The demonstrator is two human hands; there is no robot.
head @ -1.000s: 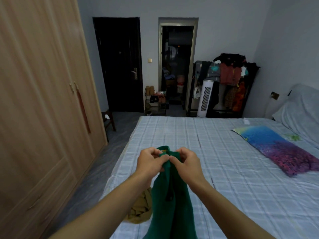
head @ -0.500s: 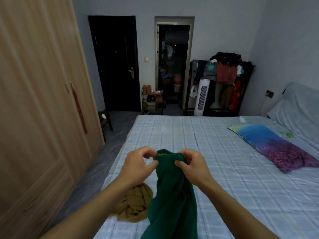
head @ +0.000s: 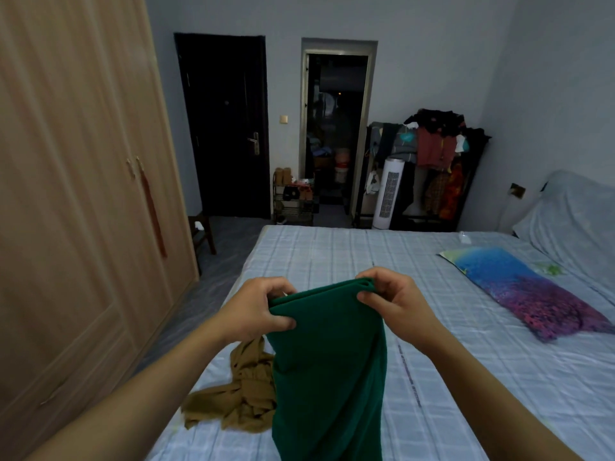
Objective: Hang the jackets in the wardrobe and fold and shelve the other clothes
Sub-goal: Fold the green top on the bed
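Looks like the folding step: both hands hold the green garment (head: 329, 361) up at lower centre of the frame, above the bed (head: 466, 377). The left hand (head: 256, 311) and right hand (head: 396, 304) each pinch 1 top corner. It hangs long axis vertical, top edge roughly level. Next it probably needs laying flat. A tan garment (head: 239, 394) sits crumpled just left.

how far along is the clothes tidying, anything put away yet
Nothing visibly put away: the wardrobe doors are closed. In hand: the left hand and right hand pinch the top edge of a green garment, holding it up over the bed. Left: fold and shelve it, then the tan garment lying crumpled on the bed.
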